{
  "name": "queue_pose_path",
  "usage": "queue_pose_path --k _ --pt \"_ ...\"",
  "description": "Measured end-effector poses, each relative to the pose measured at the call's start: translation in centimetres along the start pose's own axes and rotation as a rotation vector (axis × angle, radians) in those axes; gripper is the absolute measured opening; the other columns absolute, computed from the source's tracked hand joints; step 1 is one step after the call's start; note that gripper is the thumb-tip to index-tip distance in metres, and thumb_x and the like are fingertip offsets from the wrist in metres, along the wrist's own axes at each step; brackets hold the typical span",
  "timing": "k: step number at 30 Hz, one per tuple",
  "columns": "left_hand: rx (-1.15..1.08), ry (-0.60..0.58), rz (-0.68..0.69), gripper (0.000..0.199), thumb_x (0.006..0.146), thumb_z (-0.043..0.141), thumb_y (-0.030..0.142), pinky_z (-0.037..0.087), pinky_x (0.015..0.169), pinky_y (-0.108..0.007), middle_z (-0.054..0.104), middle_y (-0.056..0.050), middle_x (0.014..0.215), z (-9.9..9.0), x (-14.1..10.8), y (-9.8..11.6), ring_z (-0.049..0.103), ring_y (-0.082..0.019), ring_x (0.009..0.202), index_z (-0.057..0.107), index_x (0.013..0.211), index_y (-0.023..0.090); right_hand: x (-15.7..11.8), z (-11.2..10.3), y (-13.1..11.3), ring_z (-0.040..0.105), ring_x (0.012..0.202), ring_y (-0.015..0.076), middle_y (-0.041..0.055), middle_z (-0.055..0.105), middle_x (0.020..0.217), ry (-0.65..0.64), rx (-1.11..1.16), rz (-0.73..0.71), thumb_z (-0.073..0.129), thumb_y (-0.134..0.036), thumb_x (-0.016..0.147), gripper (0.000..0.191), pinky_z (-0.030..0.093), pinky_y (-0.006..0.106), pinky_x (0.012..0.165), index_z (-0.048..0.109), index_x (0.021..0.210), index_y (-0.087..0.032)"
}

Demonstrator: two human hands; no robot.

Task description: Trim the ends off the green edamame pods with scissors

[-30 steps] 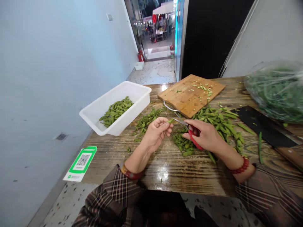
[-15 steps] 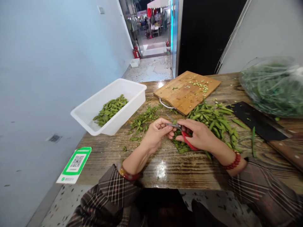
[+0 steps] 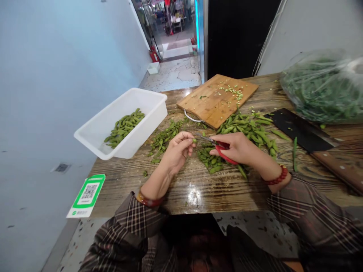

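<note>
Between the thumb and fingers of my left hand [image 3: 179, 150] is a green edamame pod [image 3: 194, 140], with only its tip showing. My right hand [image 3: 236, 150] grips red-handled scissors [image 3: 225, 155], whose metal blades point left toward the pod. Below and behind the right hand spreads a heap of edamame pods [image 3: 249, 130]. A smaller pile of green trimmings or small pods [image 3: 167, 135] lies beyond the left hand. More pods [image 3: 124, 127] rest inside the white plastic bin [image 3: 147, 130] at the left.
A wooden cutting board [image 3: 215, 100] with green bits sits at the back. On the right are a cleaver [image 3: 309, 132] and a clear bag of greens [image 3: 323, 90]. A QR code card [image 3: 87, 194] is at the left edge of the table [image 3: 176, 196].
My hands have moved apart; the scissors have drawn back to the right from the left fingers. The whole view has shifted slightly, so the table appears higher and further left.
</note>
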State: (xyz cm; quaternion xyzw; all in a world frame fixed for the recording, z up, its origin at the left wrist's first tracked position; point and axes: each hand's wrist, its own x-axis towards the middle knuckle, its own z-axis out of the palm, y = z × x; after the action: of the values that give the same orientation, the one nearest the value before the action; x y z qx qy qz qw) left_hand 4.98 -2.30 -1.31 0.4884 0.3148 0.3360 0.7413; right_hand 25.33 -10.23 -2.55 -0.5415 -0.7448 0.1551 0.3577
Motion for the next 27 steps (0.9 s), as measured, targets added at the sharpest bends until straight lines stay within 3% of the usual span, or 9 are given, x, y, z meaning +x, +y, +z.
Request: queue_pose_path --k 4,6,8,12,15,17,21,27 --pt "-0.068 -0.119 -0.052 0.017 0.076 0.064 0.031 0.047 0.056 -0.023 0.06 -0.002 0.08 -0.1 0.2 0.3 0.056 -0.011 0.063 0.055 0.082 0.017 0.1 -0.6 0.4 0.051 0.057 0.0122 0.0002 0.063 0.068 0.101 -0.026 0.069 0.068 -0.045 0.078 0.036 0.039 0.023 0.056 0.071 0.103 -0.018" --pt "-0.026 -0.142 -0.075 0.022 0.079 0.06 0.038 0.045 0.055 -0.024 0.059 -0.002 0.082 0.1 0.3 0.2 0.055 -0.011 0.063 0.055 0.079 0.017 0.2 -0.8 0.4 0.052 0.059 0.0126 0.001 0.064 0.07 0.164 -0.031 0.096 0.068 -0.045 0.078 0.039 0.04 0.023 0.057 0.07 0.105 -0.017" --pt "0.164 -0.102 -0.031 0.025 0.079 0.062 0.041 0.039 0.053 -0.022 0.057 -0.001 0.074 0.5 0.4 -0.2 0.049 -0.01 0.059 0.058 0.076 0.016 0.3 -0.9 0.3 0.053 0.06 0.0131 0.0017 0.065 0.073 0.199 -0.03 0.105 0.068 -0.044 0.078 0.04 0.041 0.024 0.058 0.069 0.107 -0.017" --pt "0.726 -0.041 0.213 0.018 0.068 0.074 0.031 0.035 0.06 -0.023 0.054 0.0 0.064 1.0 0.8 -1.4 0.045 -0.012 0.063 0.07 0.076 0.016 0.3 -0.8 0.3 0.055 0.063 0.0142 0.0029 0.066 0.076 0.204 -0.062 0.086 0.067 -0.041 0.079 0.039 0.042 0.025 0.06 0.069 0.108 -0.016" --pt "0.885 -0.057 0.308 0.008 0.068 0.074 0.025 0.034 0.061 -0.024 0.055 -0.001 0.064 1.0 1.1 -1.8 0.046 -0.013 0.064 0.071 0.068 0.017 0.2 -0.6 0.4 0.056 0.063 0.0147 0.0035 0.067 0.077 0.201 -0.079 0.074 0.068 -0.042 0.078 0.04 0.043 0.025 0.06 0.069 0.109 -0.016" --pt "0.837 -0.056 0.278 0.008 0.069 0.072 0.022 0.035 0.063 -0.024 0.058 -0.002 0.066 0.8 1.1 -1.8 0.049 -0.013 0.066 0.069 0.065 0.016 0.2 -0.5 0.4 0.056 0.064 0.015 0.0037 0.067 0.077 0.199 -0.081 0.071 0.068 -0.043 0.078 0.041 0.043 0.026 0.06 0.069 0.109 -0.016" --pt "0.514 0.061 0.167 0.016 0.069 0.074 0.028 0.036 0.061 -0.023 0.06 0.0 0.067 -0.3 1.0 -1.0 0.048 -0.01 0.062 0.068 0.073 0.014 0.2 -0.6 0.6 0.057 0.065 0.0152 0.0035 0.066 0.078 0.212 -0.055 0.072 0.068 -0.045 0.078 0.042 0.045 0.027 0.062 0.068 0.11 -0.018" --pt "0.283 0.154 0.116 0.026 0.065 0.078 0.034 0.022 0.047 -0.02 0.049 0.005 0.056 -1.1 0.5 0.0 0.032 -0.004 0.048 0.065 0.073 0.013 0.1 -0.5 1.0 0.055 0.064 0.0148 0.0035 0.062 0.079 0.167 0.024 0.046 0.069 -0.048 0.077 0.047 0.047 0.027 0.059 0.065 0.114 -0.019"
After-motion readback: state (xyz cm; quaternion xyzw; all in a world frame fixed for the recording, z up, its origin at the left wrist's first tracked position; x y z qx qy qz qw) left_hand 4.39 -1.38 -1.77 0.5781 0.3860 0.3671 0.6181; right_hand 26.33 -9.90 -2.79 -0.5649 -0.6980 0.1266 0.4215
